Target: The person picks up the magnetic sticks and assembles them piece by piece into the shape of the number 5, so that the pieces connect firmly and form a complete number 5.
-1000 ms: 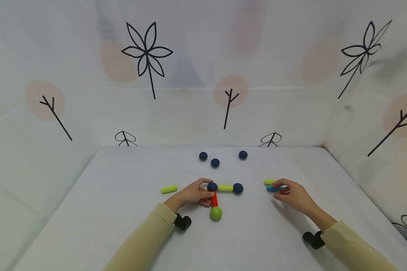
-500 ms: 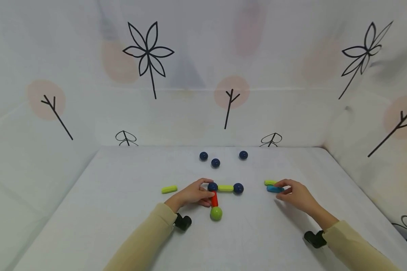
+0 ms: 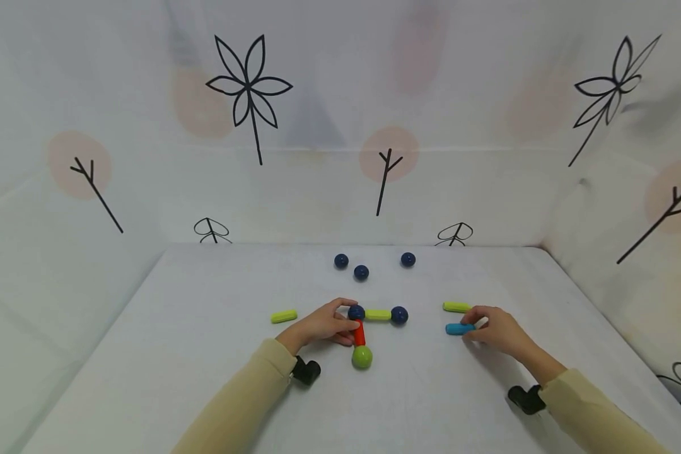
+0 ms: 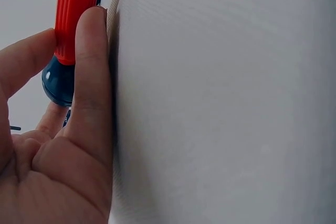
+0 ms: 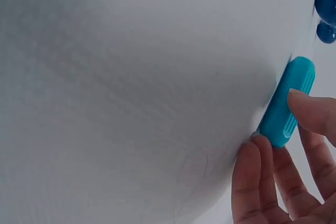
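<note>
green ball [image 3: 362,357] — head view only, rod [image 3: 458,329] pinched

and here's the turquoise ribbed rod [image 5: 278,114], smooth plastic by the look of it, with a soft satin sheen! the red grooved rod [image 4: 71,9] looks like plastic too, its long flutes crisp, while the dark-blue round ball [image 4: 59,85] beneath it is properly glossy, catching a bright highlight. shiny as well, the lime-green round ball [image 3: 362,357]! below them all, the white matt tablecloth [image 3: 215,277], finely woven up close; the beige long sleeve [image 3: 238,397] is matt, soft-looking cloth.
</note>
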{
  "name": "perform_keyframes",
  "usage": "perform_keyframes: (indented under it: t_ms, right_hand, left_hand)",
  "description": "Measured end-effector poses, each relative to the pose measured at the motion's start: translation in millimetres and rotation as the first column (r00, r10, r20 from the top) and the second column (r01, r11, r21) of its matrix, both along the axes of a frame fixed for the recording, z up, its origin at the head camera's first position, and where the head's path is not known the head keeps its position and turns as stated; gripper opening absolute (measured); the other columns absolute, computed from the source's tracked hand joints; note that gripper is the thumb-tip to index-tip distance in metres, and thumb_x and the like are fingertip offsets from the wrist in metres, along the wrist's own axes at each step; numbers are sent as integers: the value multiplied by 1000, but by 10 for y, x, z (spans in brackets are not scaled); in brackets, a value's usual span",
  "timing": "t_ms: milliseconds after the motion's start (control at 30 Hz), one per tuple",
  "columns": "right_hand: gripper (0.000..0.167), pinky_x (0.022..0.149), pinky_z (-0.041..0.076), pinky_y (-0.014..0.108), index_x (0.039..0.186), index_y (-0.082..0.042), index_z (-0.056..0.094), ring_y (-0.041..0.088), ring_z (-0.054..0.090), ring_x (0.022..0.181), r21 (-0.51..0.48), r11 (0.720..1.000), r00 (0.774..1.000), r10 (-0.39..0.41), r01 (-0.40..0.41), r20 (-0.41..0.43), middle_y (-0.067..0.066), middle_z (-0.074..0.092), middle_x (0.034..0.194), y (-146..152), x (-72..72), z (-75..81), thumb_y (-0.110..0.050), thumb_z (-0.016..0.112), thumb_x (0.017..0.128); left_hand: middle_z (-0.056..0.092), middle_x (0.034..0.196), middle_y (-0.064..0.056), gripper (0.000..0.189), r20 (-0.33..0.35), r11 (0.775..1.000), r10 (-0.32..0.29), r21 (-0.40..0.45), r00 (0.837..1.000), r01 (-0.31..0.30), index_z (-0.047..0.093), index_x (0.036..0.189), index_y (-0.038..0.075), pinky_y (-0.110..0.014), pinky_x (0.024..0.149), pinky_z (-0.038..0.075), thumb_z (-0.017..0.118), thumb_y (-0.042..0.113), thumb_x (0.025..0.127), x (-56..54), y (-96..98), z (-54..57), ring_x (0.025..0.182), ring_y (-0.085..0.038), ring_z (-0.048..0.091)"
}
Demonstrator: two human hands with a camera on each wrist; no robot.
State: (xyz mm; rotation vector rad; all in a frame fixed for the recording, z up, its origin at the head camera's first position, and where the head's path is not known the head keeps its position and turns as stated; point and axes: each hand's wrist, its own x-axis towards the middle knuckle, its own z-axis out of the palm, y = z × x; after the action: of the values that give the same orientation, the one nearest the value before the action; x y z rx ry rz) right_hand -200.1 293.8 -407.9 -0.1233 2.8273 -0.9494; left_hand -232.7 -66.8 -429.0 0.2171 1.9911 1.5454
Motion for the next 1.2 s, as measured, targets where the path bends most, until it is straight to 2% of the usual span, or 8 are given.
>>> perform_keyframes:
  t_ms: [400,833,1200]
  right_hand:
    - [21,65,51,32,101,2,71,23,55,81,-55,997,998,48,-45,39,7,60,91,-183,36,-54,-2,77,82]
    - [19,62,48,28,99,-1,72,20,53,78,-85,988,991,134,-131,29,3,59,87,-434,118,-25,-3,78,81]
    - [18,59,45,26,97,-3,72,19,50,73,-100,981,985,170,-166,34,2,58,84,-627,151,18,-2,78,81]
  left_hand:
    - [65,98,-14,56,4,1000,6,-5,1000,-6,39,148,8,-31,77,59,64,9,98,1,-1,4,75,-17,68]
    - [64,99,-14,57,-2,1000,-5,3,1000,5,37,148,7,-32,77,59,64,8,98,2,4,4,77,-17,68]
    - [65,100,-14,57,7,1000,8,-2,1000,-8,38,149,7,-32,78,59,64,8,98,10,6,13,78,-17,67]
